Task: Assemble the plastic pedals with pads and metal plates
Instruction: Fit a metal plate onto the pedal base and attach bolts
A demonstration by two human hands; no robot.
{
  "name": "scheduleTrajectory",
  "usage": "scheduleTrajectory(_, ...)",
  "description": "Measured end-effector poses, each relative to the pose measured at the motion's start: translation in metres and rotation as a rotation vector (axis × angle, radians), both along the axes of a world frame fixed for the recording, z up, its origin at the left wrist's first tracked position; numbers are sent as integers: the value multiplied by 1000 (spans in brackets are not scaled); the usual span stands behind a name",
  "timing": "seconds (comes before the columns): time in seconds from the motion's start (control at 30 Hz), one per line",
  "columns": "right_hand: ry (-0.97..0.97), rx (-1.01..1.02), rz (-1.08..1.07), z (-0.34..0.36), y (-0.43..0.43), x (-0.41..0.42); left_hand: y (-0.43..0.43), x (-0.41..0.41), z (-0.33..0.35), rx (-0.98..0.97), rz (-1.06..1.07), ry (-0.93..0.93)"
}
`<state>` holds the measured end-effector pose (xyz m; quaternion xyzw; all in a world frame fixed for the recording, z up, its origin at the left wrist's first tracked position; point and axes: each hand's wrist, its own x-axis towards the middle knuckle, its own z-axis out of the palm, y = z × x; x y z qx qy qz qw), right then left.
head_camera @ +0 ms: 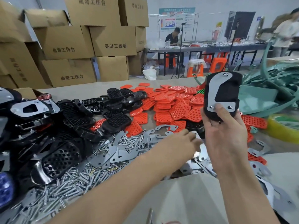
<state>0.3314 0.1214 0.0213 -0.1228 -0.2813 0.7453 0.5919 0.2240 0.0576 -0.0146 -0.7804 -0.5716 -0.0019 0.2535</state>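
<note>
My right hand (224, 135) holds a black plastic pedal (228, 92) upright above the table, thumb on its lower edge. A silver metal plate (213, 88) is fixed on the pedal with screws at top and bottom. My left hand (179, 143) reaches low over a heap of loose metal plates (123, 152); its blurred fingertips touch the plates, and I cannot tell whether they grip one. Orange perforated pads (169, 107) lie piled in the middle of the table. Bare black pedals (113, 110) lie to their left.
Long bolts (64, 188) are strewn at the front left. Pedals with plates (32, 109) are stacked at the far left. A tape roll (283, 126) and green strapping (267, 81) lie on the right. Cardboard boxes (72, 46) stand behind; a person (174, 39) sits at a far table.
</note>
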Motion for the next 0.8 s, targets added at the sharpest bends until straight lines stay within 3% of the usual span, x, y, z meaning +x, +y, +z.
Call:
scheduleTrajectory(0.03,1,1,0,0,0,0,-5,-4,1,148,-5,-38)
scheduleTrajectory(0.07,8,2,4,0,1,0,-12,-5,2,234,14,-207)
scheduleTrajectory(0.17,-5,-1,25,-4,-1,-4,-34,-6,9,214,101,-971)
scheduleTrajectory(0.23,-66,-1,41,-10,-4,-9,-49,-11,10,279,189,-1345)
scheduleTrajectory(0.37,-247,34,83,-21,-11,-21,-80,-37,-4,433,315,-1764)
scheduleTrajectory(0.43,-314,49,123,-27,-16,-30,-91,-49,-14,509,403,-1856)
scheduleTrajectory(0.53,-459,88,145,-40,-27,-44,-103,-62,-19,578,514,-1595)
scheduleTrajectory(0.7,-629,144,124,-57,-36,-54,-116,-73,-17,654,537,-605)
scheduleTrajectory(0.8,-669,145,100,-62,-36,-58,-120,-81,-13,796,526,-445)
